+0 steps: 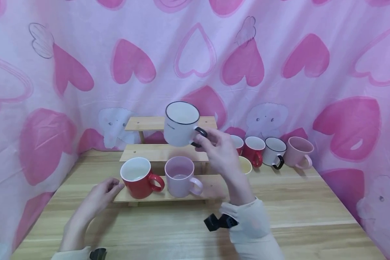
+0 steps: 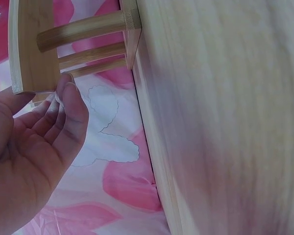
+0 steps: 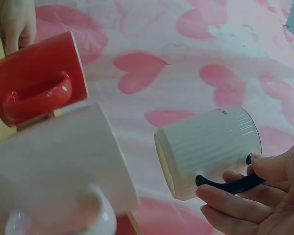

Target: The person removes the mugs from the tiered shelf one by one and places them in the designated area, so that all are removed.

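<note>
My right hand grips the black handle of a white mug with a dark rim and holds it up over the stepped wooden shelf. The right wrist view shows the mug with its handle between thumb and fingers. At the left end of the lowest step, my left hand pinches the board's edge, thumb on one side and fingertips on the other. A red mug and a pink mug stand upright on that step, handles to the right.
Right of the shelf, several mugs stand on the wooden table: a red mug, a white mug with a black handle, a pink mug and a partly hidden yellow mug. A heart-patterned curtain hangs behind.
</note>
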`<move>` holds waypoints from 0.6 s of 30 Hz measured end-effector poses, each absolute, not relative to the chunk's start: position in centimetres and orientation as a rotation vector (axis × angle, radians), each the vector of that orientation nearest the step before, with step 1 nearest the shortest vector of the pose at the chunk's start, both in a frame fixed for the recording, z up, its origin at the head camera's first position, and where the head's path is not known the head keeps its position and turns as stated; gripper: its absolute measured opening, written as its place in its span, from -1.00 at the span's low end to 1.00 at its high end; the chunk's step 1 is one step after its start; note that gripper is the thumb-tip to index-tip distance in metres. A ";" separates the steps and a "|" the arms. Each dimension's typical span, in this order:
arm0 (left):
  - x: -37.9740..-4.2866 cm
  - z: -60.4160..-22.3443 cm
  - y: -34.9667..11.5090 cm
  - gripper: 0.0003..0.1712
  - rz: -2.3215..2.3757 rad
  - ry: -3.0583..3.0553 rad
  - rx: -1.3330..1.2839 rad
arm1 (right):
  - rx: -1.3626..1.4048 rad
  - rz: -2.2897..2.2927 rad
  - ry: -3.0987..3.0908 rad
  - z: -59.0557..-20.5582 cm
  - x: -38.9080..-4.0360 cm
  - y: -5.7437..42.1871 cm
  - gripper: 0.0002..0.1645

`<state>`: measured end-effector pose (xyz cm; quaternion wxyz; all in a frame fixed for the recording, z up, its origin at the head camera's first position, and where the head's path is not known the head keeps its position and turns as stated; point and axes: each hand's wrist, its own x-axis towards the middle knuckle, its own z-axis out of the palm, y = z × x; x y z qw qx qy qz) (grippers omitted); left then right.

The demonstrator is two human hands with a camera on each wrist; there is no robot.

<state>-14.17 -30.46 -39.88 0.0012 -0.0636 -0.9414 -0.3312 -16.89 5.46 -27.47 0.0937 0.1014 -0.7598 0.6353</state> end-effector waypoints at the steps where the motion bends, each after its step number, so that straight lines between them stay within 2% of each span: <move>1: -14.2 -39.9 -30.4 -0.65 -1.051 -2.955 -0.201 | 0.287 1.878 -2.249 -27.5 -16.6 6.0 -0.83; 18: -14.2 -39.7 -30.1 -0.65 -1.018 -2.948 -0.196 | 0.162 1.709 -2.172 -30.5 -13.8 15.1 -0.69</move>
